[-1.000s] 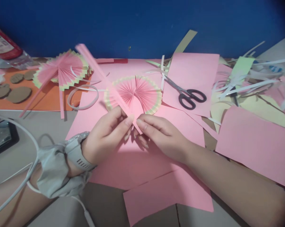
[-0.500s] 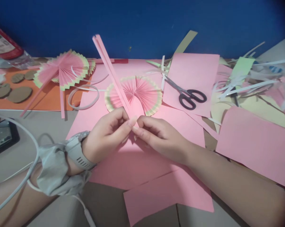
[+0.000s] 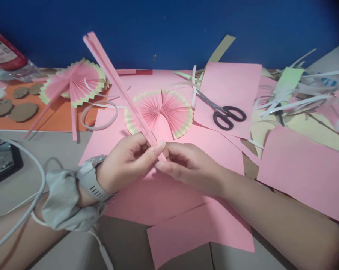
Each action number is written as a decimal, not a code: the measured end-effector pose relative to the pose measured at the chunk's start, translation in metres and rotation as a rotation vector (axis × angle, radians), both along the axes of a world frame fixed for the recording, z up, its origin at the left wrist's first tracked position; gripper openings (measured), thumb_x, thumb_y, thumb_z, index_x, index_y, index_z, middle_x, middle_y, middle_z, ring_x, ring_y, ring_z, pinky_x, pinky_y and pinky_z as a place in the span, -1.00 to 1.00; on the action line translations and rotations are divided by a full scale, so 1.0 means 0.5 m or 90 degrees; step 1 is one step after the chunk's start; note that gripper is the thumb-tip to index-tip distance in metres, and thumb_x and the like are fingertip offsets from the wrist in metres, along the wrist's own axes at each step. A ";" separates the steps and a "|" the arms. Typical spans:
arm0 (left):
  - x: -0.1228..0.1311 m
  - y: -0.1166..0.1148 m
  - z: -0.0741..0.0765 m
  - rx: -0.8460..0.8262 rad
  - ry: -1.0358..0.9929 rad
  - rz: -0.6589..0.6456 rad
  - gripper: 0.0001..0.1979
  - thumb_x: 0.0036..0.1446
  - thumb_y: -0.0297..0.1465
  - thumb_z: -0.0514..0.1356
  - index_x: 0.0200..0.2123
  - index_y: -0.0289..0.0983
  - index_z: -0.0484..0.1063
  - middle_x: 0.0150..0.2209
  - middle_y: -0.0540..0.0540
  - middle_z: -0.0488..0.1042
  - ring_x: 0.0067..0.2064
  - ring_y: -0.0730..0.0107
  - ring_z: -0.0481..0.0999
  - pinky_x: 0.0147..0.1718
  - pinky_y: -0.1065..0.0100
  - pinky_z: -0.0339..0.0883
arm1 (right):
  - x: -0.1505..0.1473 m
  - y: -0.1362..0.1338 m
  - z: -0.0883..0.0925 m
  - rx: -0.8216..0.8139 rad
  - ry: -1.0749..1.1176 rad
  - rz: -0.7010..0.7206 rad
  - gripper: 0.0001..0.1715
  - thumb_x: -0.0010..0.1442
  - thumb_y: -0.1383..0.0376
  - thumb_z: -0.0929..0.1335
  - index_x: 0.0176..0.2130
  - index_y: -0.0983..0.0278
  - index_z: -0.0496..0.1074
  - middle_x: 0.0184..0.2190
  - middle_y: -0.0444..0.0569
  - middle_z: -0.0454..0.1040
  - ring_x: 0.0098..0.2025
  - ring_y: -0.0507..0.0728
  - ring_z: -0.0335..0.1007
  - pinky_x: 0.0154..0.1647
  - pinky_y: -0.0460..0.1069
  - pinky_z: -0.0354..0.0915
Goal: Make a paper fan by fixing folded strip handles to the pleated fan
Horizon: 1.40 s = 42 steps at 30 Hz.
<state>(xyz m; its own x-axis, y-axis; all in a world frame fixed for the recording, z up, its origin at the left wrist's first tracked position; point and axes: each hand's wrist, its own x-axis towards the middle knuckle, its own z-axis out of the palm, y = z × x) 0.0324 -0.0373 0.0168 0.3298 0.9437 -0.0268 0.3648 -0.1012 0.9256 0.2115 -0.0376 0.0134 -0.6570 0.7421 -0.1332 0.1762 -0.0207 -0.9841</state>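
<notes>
A long folded pink paper strip (image 3: 121, 88) slants up and to the left from my fingers. My left hand (image 3: 132, 153) pinches it near its lower end, thumb on top. At that same lower end, my right hand (image 3: 189, 161) has its thumb and fingers closed on the tip. Just beyond my hands, a pleated pink paper fan (image 3: 173, 108) with a pale green-yellow rim lies on pink paper (image 3: 146, 198), and the strip passes over its left part. My hidden fingertips behind the strip cannot be made out.
Black-handled scissors (image 3: 225, 114) rest on a pink sheet (image 3: 228, 78) to the right. White and green paper scraps (image 3: 287, 90) pile up beyond. At left are another fan (image 3: 82, 80), cardboard ovals (image 3: 23, 111) on orange paper, a tilted bottle (image 3: 6, 52) and a white cable (image 3: 36, 161).
The strip's upper end has swung left and down toward me. Its lower end now shows between my thumbs, and my right thumb has shifted slightly lower.
</notes>
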 end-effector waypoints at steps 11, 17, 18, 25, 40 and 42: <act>-0.001 -0.010 -0.003 -0.116 -0.156 -0.044 -0.40 0.30 -0.12 -0.09 -0.74 -0.26 0.19 -0.78 0.03 0.18 -0.63 0.50 0.27 -0.52 0.42 0.23 | 0.004 0.007 0.008 -0.056 0.064 0.058 -0.62 0.36 0.15 0.19 -0.44 0.29 0.18 -0.53 -0.20 0.22 -0.48 -0.05 0.14 -0.43 -0.12 0.10; 0.004 -0.003 0.007 -0.022 -0.126 -0.074 -0.64 0.21 -0.23 0.12 -0.58 -0.27 0.38 -0.68 0.07 0.27 -0.67 0.58 0.18 -0.66 0.47 0.09 | 0.002 0.003 0.005 -0.059 0.047 0.049 -0.69 0.35 0.26 0.19 -0.43 0.30 0.21 -0.56 -0.22 0.16 -0.55 -0.08 0.03 -0.53 -0.14 0.02; 0.005 -0.001 0.008 -0.016 -0.130 -0.082 -0.67 0.21 -0.26 0.13 -0.56 -0.27 0.40 -0.66 0.06 0.32 -0.65 0.58 0.23 -0.63 0.48 0.13 | 0.002 0.003 0.004 -0.058 0.046 0.048 -0.71 0.34 0.27 0.19 -0.42 0.30 0.22 -0.55 -0.22 0.15 -0.55 -0.08 0.03 -0.54 -0.15 0.01; 0.007 0.004 0.008 -0.082 -0.210 -0.095 -0.65 0.22 -0.23 0.12 -0.57 -0.26 0.37 -0.63 0.04 0.37 -0.61 0.55 0.33 -0.59 0.49 0.22 | 0.002 0.006 0.005 -0.035 0.035 0.031 -0.66 0.31 0.20 0.26 -0.45 0.33 0.28 -0.54 -0.20 0.24 -0.53 -0.08 0.11 -0.49 -0.14 0.07; 0.000 0.008 0.006 -0.122 -0.314 0.107 -0.60 0.08 -0.23 0.22 -0.66 -0.25 0.16 -0.73 0.14 0.02 -0.68 0.62 -0.06 -0.73 0.48 -0.17 | 0.012 0.020 0.000 -0.264 0.184 0.093 -0.64 0.25 0.23 0.34 -0.49 0.31 0.18 -0.69 -0.32 0.12 -0.68 -0.13 -0.05 -0.64 -0.17 -0.04; 0.001 0.012 0.011 -0.119 -0.345 0.139 -0.61 0.01 -0.21 0.26 -0.65 -0.25 0.17 -0.73 0.15 0.04 -0.68 0.63 -0.05 -0.73 0.48 -0.15 | 0.014 0.024 0.001 -0.266 0.213 0.097 -0.60 0.24 0.23 0.35 -0.52 0.31 0.14 -0.70 -0.33 0.13 -0.70 -0.15 -0.09 -0.66 -0.18 -0.07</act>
